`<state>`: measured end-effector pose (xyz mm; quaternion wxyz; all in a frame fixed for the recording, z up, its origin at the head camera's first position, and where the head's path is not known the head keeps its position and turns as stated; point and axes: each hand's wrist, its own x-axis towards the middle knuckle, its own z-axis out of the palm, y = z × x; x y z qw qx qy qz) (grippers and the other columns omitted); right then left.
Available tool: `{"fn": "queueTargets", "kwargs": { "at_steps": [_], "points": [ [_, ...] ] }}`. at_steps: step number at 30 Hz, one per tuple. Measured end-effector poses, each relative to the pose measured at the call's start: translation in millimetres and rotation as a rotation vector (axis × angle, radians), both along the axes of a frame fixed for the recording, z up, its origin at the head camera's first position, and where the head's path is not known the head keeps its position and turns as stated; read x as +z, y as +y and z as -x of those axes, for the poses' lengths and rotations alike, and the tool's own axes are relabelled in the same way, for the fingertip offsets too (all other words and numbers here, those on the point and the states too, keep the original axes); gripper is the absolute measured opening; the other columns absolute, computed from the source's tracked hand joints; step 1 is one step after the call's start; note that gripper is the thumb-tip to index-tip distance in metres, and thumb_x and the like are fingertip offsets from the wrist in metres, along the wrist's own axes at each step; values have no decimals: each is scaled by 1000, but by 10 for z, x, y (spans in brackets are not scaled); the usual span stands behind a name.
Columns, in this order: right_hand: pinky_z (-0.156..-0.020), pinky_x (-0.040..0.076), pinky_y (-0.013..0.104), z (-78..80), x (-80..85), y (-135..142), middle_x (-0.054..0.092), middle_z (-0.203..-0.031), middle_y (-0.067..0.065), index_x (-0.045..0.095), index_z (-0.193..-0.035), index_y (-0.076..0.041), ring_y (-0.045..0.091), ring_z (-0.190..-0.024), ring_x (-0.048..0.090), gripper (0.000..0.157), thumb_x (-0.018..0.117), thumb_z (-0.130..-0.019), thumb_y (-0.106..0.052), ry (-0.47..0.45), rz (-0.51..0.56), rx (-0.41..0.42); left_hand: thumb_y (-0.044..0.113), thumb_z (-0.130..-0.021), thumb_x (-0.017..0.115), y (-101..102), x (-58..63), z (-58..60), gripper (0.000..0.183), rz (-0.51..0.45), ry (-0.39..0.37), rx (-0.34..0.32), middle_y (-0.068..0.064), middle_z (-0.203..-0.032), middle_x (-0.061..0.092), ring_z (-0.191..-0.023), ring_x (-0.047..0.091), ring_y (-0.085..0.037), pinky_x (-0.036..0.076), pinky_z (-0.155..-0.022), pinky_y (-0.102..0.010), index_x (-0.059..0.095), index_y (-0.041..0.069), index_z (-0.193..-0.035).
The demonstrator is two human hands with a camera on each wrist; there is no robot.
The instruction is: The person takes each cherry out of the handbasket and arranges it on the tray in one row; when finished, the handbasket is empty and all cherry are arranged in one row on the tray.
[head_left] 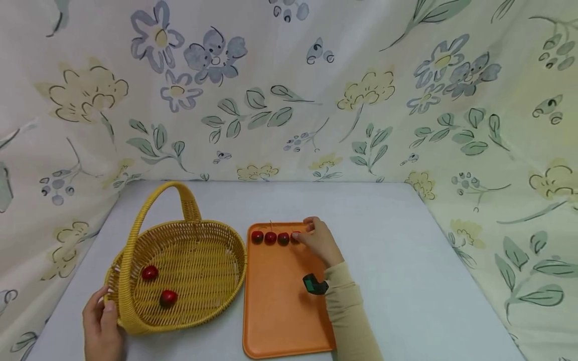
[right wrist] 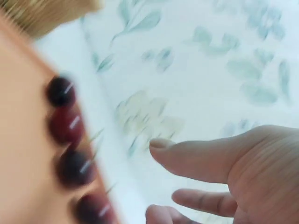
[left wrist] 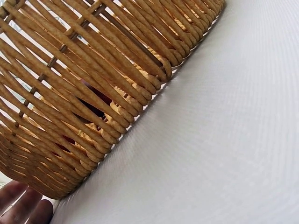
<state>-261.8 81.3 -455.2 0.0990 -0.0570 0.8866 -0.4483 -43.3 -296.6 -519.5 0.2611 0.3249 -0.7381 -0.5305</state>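
Observation:
My left hand (head_left: 103, 323) grips the left rim of a yellow wicker basket (head_left: 198, 271); in the left wrist view, fingertips (left wrist: 21, 205) show beside the woven wall (left wrist: 70, 84). Two dark red cherries, one farther back (head_left: 150, 273) and one nearer (head_left: 168, 299), lie in the basket. Several cherries (head_left: 270, 238) form a row along the far edge of an orange tray (head_left: 280, 301). Over the row's right end is my right hand (head_left: 320, 243), partly covering the last cherry (head_left: 295, 237). In the right wrist view its thumb and fingers are spread apart, holding nothing.
A white tabletop (head_left: 406, 281) extends around the basket and tray, which sit side by side. The basket's tall arched handle (head_left: 135, 235) rises over its left part. Floral cloth (head_left: 289, 100) hangs behind and along the sides. A dark device (head_left: 314, 284) sits at my right wrist.

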Motion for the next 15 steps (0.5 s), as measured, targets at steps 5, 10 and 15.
{"fn": "queueTargets", "kwargs": {
  "at_steps": [5,10,15],
  "points": [
    [-72,50,34,-134,395,-277,57,-114,14,50,-130,-13,21,-86,58,48,69,-88,-27,47,43,165,26,-103,35,-9,-5,-30,42,-22,-12,15,23,-108,37,-94,40,6,30,-72,-6,36,27,-146],
    [-69,49,28,-294,617,-786,58,-103,1,53,-126,-17,13,-84,58,42,66,-90,-33,31,59,483,27,-103,35,-21,-2,-42,42,-24,-9,13,20,-107,38,-94,40,4,30,-73,-7,36,27,-146],
    [-71,47,20,-409,732,-1442,60,-97,-7,57,-123,-17,5,-85,57,38,66,-90,-34,22,-61,808,27,-104,33,-33,13,-14,43,-34,-43,-33,18,-111,37,-97,40,1,31,-74,-8,32,28,-147]
  ]
}}
